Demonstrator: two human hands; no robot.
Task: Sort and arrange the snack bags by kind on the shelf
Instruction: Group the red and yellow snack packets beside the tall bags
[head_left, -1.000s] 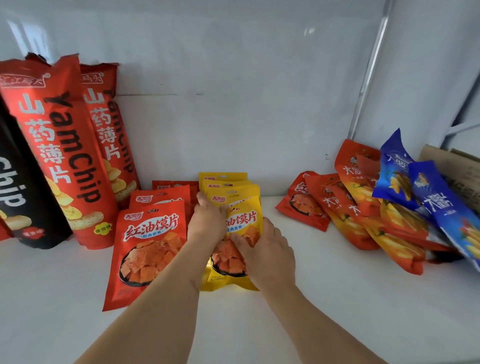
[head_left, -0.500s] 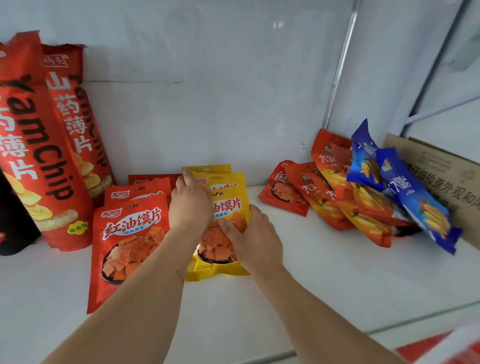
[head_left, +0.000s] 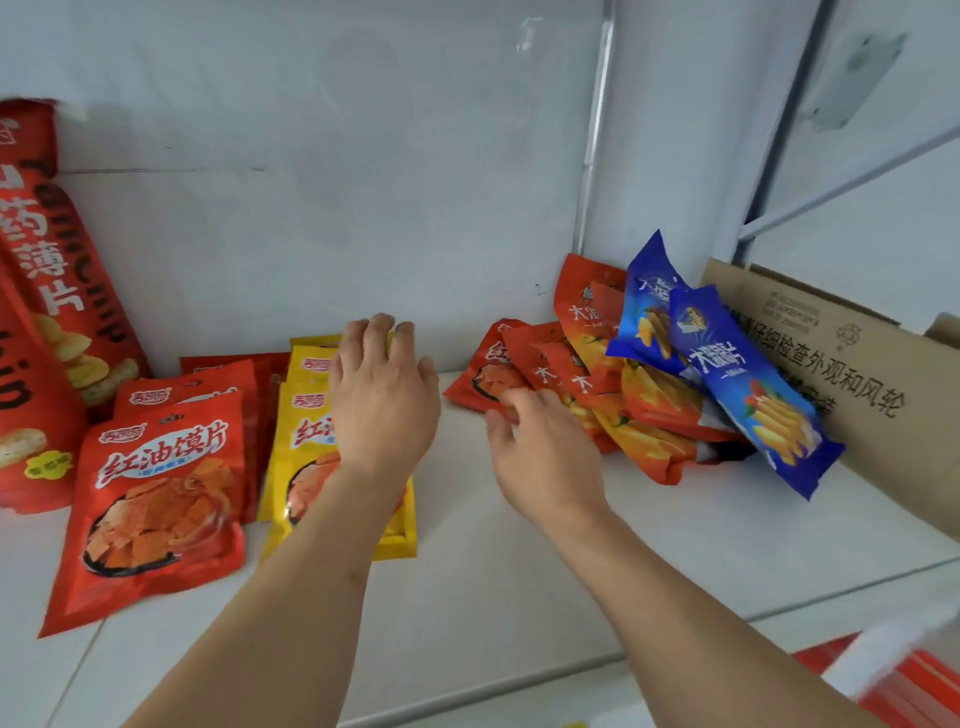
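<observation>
Two kinds are filed at 9 o'clock, red pouches (head_left: 156, 499) beside yellow pouches (head_left: 311, 441) under the spread left hand (head_left: 384, 400); the mixed heap (head_left: 649, 395) at 3 o'clock, touched by the loosely open right hand (head_left: 540, 457), is left unsorted.

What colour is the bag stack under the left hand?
Yellow bag stack, orange snack picture in front; head view, under the left hand.

Yellow bags (head_left: 311, 441) stacked beside red bags (head_left: 161, 493); mixed pile (head_left: 654, 395) right
</observation>
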